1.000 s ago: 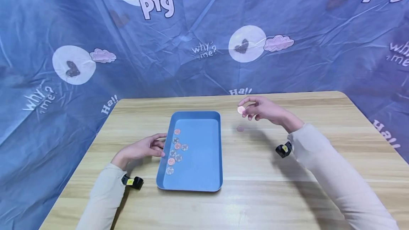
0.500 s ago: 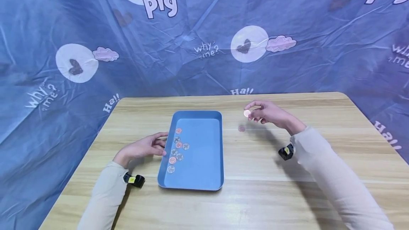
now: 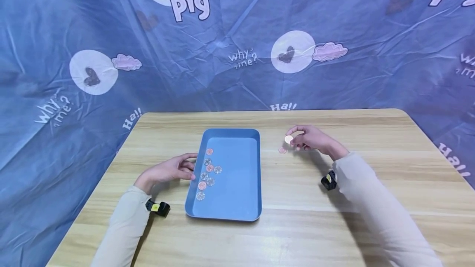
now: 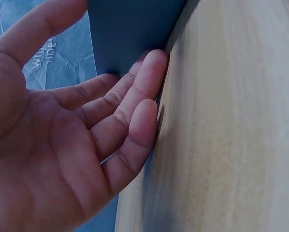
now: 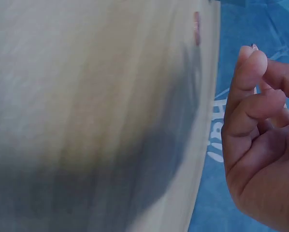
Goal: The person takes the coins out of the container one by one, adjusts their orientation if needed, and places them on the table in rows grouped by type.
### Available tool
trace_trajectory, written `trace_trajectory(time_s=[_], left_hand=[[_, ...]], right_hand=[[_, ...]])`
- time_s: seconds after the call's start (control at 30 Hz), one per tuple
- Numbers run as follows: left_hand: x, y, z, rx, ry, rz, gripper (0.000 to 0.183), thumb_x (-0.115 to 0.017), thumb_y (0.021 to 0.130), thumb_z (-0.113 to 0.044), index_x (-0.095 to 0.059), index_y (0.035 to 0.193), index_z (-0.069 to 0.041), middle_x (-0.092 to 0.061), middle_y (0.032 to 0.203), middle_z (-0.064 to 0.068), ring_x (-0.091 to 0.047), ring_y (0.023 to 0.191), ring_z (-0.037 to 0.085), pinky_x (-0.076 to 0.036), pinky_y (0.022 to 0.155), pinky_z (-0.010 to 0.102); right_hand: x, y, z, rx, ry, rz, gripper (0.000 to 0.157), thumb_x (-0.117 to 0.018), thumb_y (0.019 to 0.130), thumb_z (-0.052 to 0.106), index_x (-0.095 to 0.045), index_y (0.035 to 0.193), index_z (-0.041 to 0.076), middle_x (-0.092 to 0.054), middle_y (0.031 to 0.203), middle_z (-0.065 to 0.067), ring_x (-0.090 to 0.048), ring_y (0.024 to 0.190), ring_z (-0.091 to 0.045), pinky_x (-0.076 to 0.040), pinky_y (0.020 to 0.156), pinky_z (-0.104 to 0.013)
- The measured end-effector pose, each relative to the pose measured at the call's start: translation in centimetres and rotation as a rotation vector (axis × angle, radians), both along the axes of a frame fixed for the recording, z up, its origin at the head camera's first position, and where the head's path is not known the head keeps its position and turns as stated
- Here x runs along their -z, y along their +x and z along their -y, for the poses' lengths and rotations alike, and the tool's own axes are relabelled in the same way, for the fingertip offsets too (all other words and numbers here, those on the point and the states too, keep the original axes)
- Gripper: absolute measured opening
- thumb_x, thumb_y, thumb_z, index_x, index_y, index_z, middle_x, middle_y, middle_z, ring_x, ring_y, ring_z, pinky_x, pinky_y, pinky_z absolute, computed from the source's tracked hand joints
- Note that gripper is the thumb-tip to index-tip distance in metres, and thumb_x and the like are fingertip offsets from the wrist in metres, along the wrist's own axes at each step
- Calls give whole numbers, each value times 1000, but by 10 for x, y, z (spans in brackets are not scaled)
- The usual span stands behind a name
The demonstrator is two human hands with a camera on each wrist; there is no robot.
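Note:
In the head view a blue tray [image 3: 233,176] lies on the table, with several copper and silver coins [image 3: 209,168] along its left side. My left hand [image 3: 170,170] rests at the tray's left wall. In the left wrist view, its thumb and bent fingers [image 4: 149,77] touch the wall from outside. Right of the tray, my right hand [image 3: 311,138] pinches a bright round coin [image 3: 288,139] between thumb and index finger. Below that, another copper coin [image 3: 283,150] lies on the table. In the right wrist view the held coin is mostly hidden by fingertips.
The wooden table [image 3: 326,226] reaches to a patterned blue cloth [image 3: 230,81] hung behind it and at both sides. A black wrist camera [image 3: 157,208] sits on the left wrist, and a second one [image 3: 329,180] on the right.
My right hand has come down with the pinched coin, nearer to the coin on the table. The left hand stays at the tray. The whole head view has shifted slightly.

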State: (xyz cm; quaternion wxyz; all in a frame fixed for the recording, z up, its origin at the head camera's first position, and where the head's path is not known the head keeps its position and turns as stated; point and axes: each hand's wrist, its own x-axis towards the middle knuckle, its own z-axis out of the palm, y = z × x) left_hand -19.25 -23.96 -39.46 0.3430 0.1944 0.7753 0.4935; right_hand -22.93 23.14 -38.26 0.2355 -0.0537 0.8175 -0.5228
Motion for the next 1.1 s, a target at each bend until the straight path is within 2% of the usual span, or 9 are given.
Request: trace_trajectory(time_s=[0.4, 0.67, 1.1], left_hand=[[-2, -1, 0, -7, -16, -12, 85, -70, 88, -16, -16, 151, 4, -58, 117, 21, -64, 99, 14, -49, 89, 21], [-1, -2, -1, -4, -15, -5, 86, -71, 87, -17, -17, 151, 3, -58, 118, 21, -64, 100, 15, -49, 89, 21], [-2, 0, 0, -18, -20, -4, 84, -69, 88, -16, -17, 152, 2, -58, 118, 19, -64, 99, 13, -49, 87, 21]], right_hand=[[8, 1, -4, 1, 69, -7, 37, -58, 88, 4, -51, 124, -6, -68, 77, 0, -55, 59, -7, -34, 47, -18], [14, 4, -12, -9, 118, 31, 39, -59, 89, 6, -49, 125, -5, -69, 77, 2, -59, 59, -7, -35, 47, -20], [11, 8, -6, -44, 139, 32, 31, -59, 94, 11, -52, 117, -8, -63, 73, 0, -59, 60, -10, -36, 48, -20]])
